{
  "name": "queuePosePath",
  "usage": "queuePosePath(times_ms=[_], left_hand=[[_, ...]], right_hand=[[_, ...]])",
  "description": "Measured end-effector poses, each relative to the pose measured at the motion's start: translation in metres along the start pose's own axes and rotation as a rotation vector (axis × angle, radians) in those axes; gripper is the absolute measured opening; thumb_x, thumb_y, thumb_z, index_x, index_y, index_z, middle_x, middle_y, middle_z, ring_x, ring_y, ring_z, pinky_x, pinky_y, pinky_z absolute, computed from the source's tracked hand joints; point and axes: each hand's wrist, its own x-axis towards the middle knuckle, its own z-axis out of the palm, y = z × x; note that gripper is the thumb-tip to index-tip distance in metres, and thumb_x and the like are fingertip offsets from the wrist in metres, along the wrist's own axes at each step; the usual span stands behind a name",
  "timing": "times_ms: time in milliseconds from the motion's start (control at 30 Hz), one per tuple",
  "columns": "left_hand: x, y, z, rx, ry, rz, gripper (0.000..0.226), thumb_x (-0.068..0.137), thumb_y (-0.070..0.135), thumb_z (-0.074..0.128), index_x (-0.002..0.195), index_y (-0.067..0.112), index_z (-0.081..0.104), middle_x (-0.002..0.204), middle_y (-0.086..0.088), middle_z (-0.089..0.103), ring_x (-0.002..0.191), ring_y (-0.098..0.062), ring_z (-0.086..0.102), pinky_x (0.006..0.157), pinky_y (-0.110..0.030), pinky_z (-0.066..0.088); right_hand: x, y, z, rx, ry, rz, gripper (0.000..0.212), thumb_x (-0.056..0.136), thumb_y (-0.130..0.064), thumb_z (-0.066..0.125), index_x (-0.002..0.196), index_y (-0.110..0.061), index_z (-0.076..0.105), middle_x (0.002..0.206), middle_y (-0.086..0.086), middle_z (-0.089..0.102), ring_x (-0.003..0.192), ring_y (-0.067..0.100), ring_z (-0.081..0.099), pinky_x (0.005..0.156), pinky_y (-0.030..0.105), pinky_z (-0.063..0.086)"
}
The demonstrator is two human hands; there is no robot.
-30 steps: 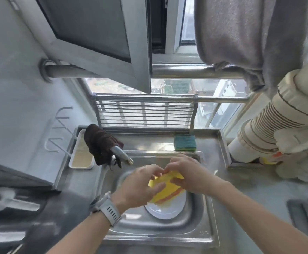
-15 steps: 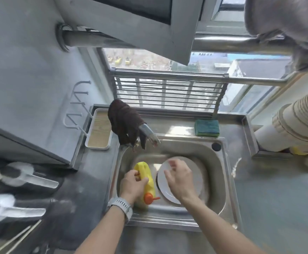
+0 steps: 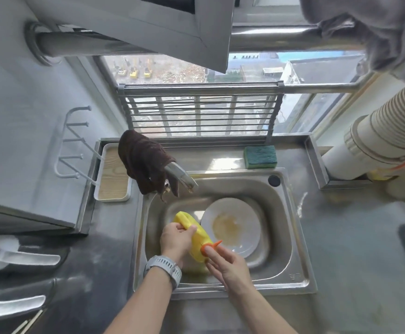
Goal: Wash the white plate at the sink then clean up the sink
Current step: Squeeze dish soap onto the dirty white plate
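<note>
A white plate (image 3: pixel 240 213) with a yellowish smear in its middle lies in the steel sink (image 3: pixel 278 237). Left of it, my left hand (image 3: pixel 176 241) grips a yellow detergent bottle (image 3: pixel 198 233) that lies tilted, its orange cap (image 3: pixel 208 248) pointing toward me. My right hand (image 3: pixel 225 266) is at that cap, fingertips touching it. The tap (image 3: pixel 181 175) juts over the sink's far left corner, with no water visibly running.
A dark brown cloth (image 3: pixel 143 160) hangs over the tap's base. A green sponge (image 3: pixel 260 156) lies behind the sink by a metal rack (image 3: pixel 196 114). A small tray (image 3: pixel 113 179) sits at the left, a white ribbed duct (image 3: pixel 375 141) at the right.
The bottle came down from above the plate to the sink's left side. My right hand left the plate and reached the orange cap. The camera tilted downward.
</note>
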Motion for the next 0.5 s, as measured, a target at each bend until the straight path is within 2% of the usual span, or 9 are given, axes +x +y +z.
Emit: queuePosePath(times_ms=[167, 300, 400, 500], left_hand=[[-0.001, 0.0053, 0.0035, 0.011, -0.003, 0.005, 0.018, 0.079, 0.028, 0.081, 0.076, 0.012, 0.074, 0.08, -0.005, 0.076, 0.082, -0.026, 0.075, 0.079, -0.05, 0.064], [-0.0026, 0.0085, 0.005, 0.002, -0.005, 0.009, 0.018, 0.082, 0.024, 0.08, 0.074, 0.01, 0.073, 0.077, -0.008, 0.076, 0.078, -0.028, 0.075, 0.077, -0.052, 0.065], [-0.0016, 0.0091, 0.0061, -0.001, -0.007, 0.009, 0.019, 0.083, 0.022, 0.08, 0.073, 0.009, 0.071, 0.077, -0.009, 0.075, 0.077, -0.03, 0.075, 0.077, -0.054, 0.064], [-0.0017, 0.0111, 0.0082, 0.001, -0.004, 0.008, 0.02, 0.084, 0.021, 0.08, 0.071, 0.01, 0.07, 0.075, -0.009, 0.074, 0.073, -0.029, 0.073, 0.077, -0.054, 0.064]], right_hand=[[0.002, -0.0049, -0.0022, 0.029, -0.002, 0.001, 0.036, 0.079, -0.019, 0.082, 0.112, -0.008, 0.072, 0.109, 0.008, 0.077, 0.106, 0.019, 0.072, 0.096, 0.031, 0.055], [0.004, -0.003, -0.0027, 0.034, 0.022, -0.002, 0.029, 0.08, -0.017, 0.082, 0.107, -0.008, 0.074, 0.104, 0.007, 0.078, 0.099, 0.017, 0.074, 0.09, 0.028, 0.057], [0.0064, -0.0026, -0.0036, 0.012, 0.041, -0.01, 0.035, 0.079, -0.018, 0.082, 0.11, -0.004, 0.074, 0.1, 0.008, 0.079, 0.09, 0.013, 0.074, 0.084, 0.026, 0.057], [0.0067, -0.0028, -0.0047, -0.006, 0.043, -0.019, 0.038, 0.076, -0.023, 0.084, 0.109, -0.006, 0.075, 0.102, 0.01, 0.078, 0.092, 0.014, 0.073, 0.09, 0.03, 0.058]])
